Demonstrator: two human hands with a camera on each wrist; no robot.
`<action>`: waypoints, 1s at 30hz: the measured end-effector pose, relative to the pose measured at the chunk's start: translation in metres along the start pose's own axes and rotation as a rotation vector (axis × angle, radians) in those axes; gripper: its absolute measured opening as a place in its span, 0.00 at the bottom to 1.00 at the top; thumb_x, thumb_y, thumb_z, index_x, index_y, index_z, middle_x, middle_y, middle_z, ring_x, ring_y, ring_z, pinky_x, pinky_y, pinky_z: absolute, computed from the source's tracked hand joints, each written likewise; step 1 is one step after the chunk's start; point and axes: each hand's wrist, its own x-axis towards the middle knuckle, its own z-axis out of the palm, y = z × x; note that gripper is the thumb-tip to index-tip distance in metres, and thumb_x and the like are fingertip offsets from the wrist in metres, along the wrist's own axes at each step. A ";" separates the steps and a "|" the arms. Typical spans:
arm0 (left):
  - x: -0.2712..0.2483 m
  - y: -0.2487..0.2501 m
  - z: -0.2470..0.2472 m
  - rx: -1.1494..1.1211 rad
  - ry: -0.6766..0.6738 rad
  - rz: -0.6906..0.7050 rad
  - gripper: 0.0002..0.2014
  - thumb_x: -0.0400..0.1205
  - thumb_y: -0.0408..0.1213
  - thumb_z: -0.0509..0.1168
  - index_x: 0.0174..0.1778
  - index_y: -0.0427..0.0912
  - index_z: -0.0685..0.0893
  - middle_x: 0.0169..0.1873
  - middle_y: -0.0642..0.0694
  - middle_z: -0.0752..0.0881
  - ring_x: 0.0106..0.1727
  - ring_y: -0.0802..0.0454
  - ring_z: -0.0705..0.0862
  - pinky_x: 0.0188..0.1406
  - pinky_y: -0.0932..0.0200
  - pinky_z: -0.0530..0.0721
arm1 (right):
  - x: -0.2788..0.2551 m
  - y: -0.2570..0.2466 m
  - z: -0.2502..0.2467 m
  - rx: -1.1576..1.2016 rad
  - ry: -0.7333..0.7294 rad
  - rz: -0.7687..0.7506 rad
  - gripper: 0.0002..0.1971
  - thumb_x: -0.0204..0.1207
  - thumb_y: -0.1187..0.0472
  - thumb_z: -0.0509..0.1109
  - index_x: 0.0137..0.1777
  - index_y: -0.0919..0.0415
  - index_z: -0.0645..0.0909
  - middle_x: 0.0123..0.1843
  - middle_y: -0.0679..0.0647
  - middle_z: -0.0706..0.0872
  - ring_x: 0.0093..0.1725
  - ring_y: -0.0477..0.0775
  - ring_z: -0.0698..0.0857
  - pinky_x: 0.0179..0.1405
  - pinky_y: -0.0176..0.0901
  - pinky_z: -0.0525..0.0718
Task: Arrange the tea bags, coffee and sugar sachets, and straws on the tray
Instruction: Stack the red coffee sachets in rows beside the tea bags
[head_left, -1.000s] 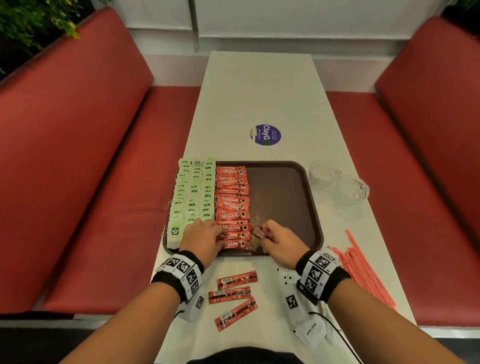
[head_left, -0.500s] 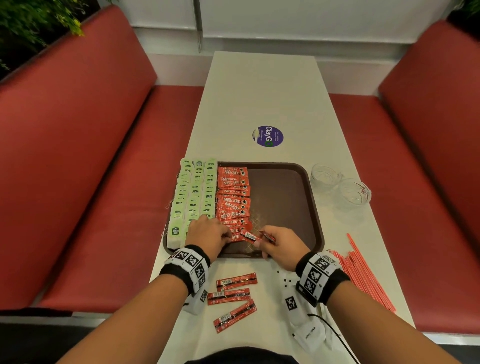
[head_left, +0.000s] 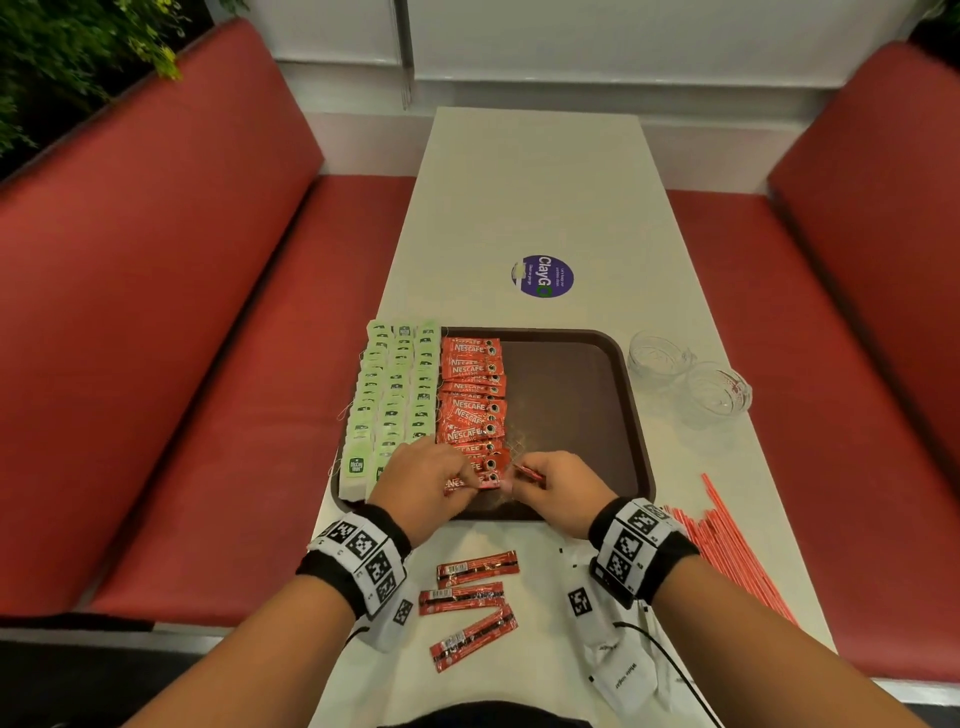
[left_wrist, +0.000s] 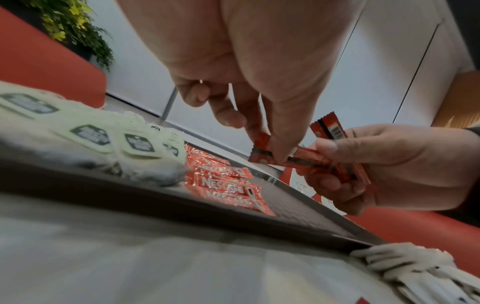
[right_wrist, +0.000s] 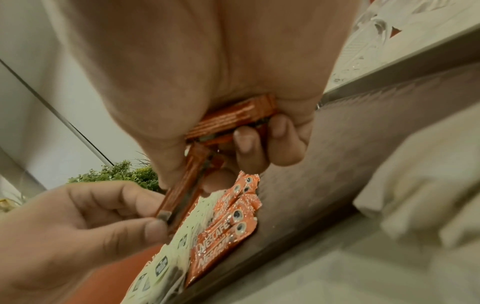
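left hand (head_left: 423, 486) pinching one end of a coffee sachet (left_wrist: 291, 159) above the near edge of the brown tray (head_left: 582, 415), right hand (head_left: 558, 491) fingers curled around several more sachets, tea bags (head_left: 395, 395) and coffee rows on tray, straws (head_left: 727, 551) on worktop (head_left: 535, 197)

white table (head_left: 530, 182) carries brown tray (head_left: 631, 415), purple sticker (head_left: 542, 276), two glass cups (head_left: 688, 374), red straws (head_left: 727, 551), three loose sachets (head_left: 470, 597), white packets (head_left: 618, 670).

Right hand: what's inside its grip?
The right hand holds several red coffee sachets; the left hand pinches one's end. Fingers cover most of them, so the count is unclear.
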 end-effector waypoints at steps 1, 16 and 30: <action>-0.002 -0.001 0.000 -0.021 -0.028 -0.027 0.06 0.75 0.47 0.76 0.38 0.60 0.85 0.43 0.64 0.87 0.48 0.58 0.79 0.59 0.48 0.78 | 0.000 0.000 0.001 -0.008 -0.006 -0.011 0.02 0.81 0.52 0.73 0.49 0.46 0.87 0.42 0.41 0.87 0.43 0.39 0.84 0.49 0.38 0.80; 0.005 -0.010 0.009 0.239 -0.145 -0.190 0.07 0.82 0.54 0.68 0.52 0.62 0.87 0.50 0.57 0.84 0.55 0.51 0.75 0.61 0.50 0.75 | 0.033 0.003 0.002 -0.397 0.043 -0.036 0.21 0.89 0.55 0.59 0.80 0.52 0.73 0.76 0.49 0.71 0.70 0.56 0.78 0.70 0.47 0.78; 0.013 -0.013 0.012 0.353 -0.180 -0.149 0.14 0.83 0.56 0.66 0.63 0.63 0.85 0.60 0.61 0.81 0.64 0.51 0.73 0.64 0.49 0.69 | 0.046 -0.008 0.011 -0.780 -0.196 -0.020 0.33 0.85 0.58 0.59 0.88 0.52 0.53 0.91 0.47 0.49 0.85 0.62 0.53 0.80 0.70 0.60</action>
